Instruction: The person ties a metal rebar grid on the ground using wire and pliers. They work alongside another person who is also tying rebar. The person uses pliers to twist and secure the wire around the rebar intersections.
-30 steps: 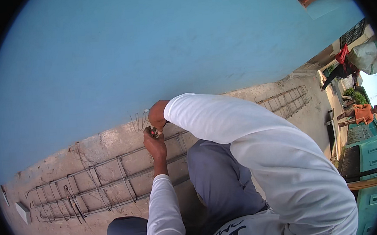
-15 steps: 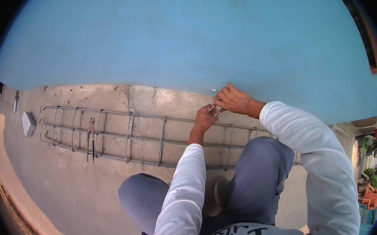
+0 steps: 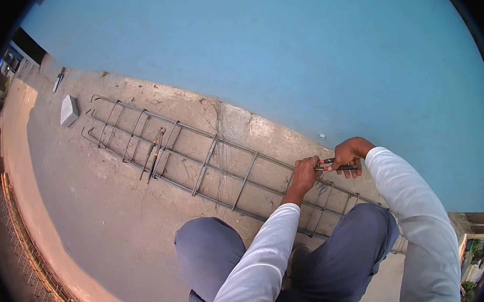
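My right hand (image 3: 351, 153) is closed round the handles of a pair of pliers (image 3: 326, 161), with red and dark parts showing. The tool's head points left, toward my left hand (image 3: 306, 172). That hand is closed at the far long bar of a steel rebar cage (image 3: 248, 177), right against the pliers' head. Whatever lies between its fingers is hidden. The cage rests on the ground in front of my knees, its long bars joined by several cross ties. Thin wires (image 3: 218, 152) hang loosely over its middle.
Another long-handled pair of pincers (image 3: 155, 153) lies across the cage's left part. Past its hooked ends are a pale block (image 3: 69, 111) and a small tool (image 3: 58, 80). A blue wall (image 3: 280, 53) rises along the far side. More rebar (image 3: 27, 244) lies at lower left.
The view has turned, so the cage now slants down to the right. My hands were bunched together over the pliers; now the right hand grips the handles, a little apart from the left.
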`<state>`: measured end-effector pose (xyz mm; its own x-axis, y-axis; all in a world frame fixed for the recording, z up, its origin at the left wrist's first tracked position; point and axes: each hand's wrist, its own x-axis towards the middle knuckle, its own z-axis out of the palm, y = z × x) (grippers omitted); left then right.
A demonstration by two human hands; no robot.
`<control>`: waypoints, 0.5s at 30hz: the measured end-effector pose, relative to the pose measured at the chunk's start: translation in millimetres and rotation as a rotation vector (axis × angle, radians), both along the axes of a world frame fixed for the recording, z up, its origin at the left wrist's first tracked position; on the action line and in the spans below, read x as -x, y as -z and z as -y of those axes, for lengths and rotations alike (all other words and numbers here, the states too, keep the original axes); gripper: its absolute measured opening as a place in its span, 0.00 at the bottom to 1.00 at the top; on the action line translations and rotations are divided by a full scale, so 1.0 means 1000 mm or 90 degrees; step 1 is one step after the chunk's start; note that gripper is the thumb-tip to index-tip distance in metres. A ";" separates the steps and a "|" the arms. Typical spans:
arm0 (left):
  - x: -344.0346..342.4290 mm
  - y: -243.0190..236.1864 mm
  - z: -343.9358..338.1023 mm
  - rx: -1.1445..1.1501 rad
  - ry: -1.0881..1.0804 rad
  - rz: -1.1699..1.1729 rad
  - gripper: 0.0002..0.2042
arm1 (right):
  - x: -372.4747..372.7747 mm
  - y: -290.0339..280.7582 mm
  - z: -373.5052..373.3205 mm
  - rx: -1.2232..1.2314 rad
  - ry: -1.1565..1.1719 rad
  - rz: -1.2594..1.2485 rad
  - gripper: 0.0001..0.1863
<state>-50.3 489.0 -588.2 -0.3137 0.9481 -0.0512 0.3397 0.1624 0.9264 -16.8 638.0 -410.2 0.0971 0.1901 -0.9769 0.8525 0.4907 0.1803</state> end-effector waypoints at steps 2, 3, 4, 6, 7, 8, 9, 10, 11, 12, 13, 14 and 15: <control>-0.002 0.009 0.000 0.010 -0.003 -0.014 0.13 | -0.004 -0.010 0.021 -0.107 -0.124 -0.114 0.27; -0.004 0.014 -0.001 -0.009 -0.032 -0.001 0.14 | -0.023 0.005 0.022 -0.236 -0.453 -0.284 0.21; 0.001 0.018 -0.003 0.013 -0.026 0.034 0.15 | -0.030 0.010 0.033 -0.326 -0.470 -0.350 0.23; -0.005 0.020 -0.008 -0.008 -0.061 0.068 0.15 | -0.053 0.000 0.046 -0.413 -0.727 -0.465 0.32; -0.001 0.018 -0.011 0.009 -0.064 0.092 0.15 | -0.054 -0.006 0.050 -0.487 -0.876 -0.543 0.30; 0.001 0.017 -0.011 0.024 -0.056 0.128 0.16 | -0.057 -0.005 0.052 -0.564 -1.016 -0.606 0.28; 0.001 0.020 -0.009 0.027 -0.049 0.125 0.17 | -0.062 0.008 0.046 -0.536 -0.990 -0.607 0.29; 0.001 0.020 -0.009 0.027 -0.042 0.122 0.18 | -0.067 0.026 0.029 -0.510 -0.965 -0.603 0.30; 0.004 0.021 -0.010 0.028 -0.033 0.118 0.18 | -0.068 0.042 0.014 -0.486 -0.939 -0.600 0.31; 0.006 0.019 -0.007 0.012 -0.044 0.107 0.20 | -0.071 0.054 0.000 -0.459 -0.890 -0.593 0.29; 0.005 0.016 -0.005 -0.005 -0.050 0.099 0.21 | -0.074 0.061 -0.012 -0.434 -0.839 -0.579 0.27; 0.003 0.012 -0.003 -0.022 -0.054 0.091 0.22 | -0.081 0.067 -0.022 -0.410 -0.786 -0.564 0.25; -0.002 0.011 0.004 -0.065 -0.098 0.059 0.24 | -0.074 0.063 -0.019 -0.347 -0.747 -0.503 0.23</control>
<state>-48.7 484.5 -599.0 -0.4544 0.8908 0.0078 0.2310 0.1094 0.9668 57.4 657.1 -472.8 -0.8613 0.1293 -0.4914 -0.0007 0.9668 0.2555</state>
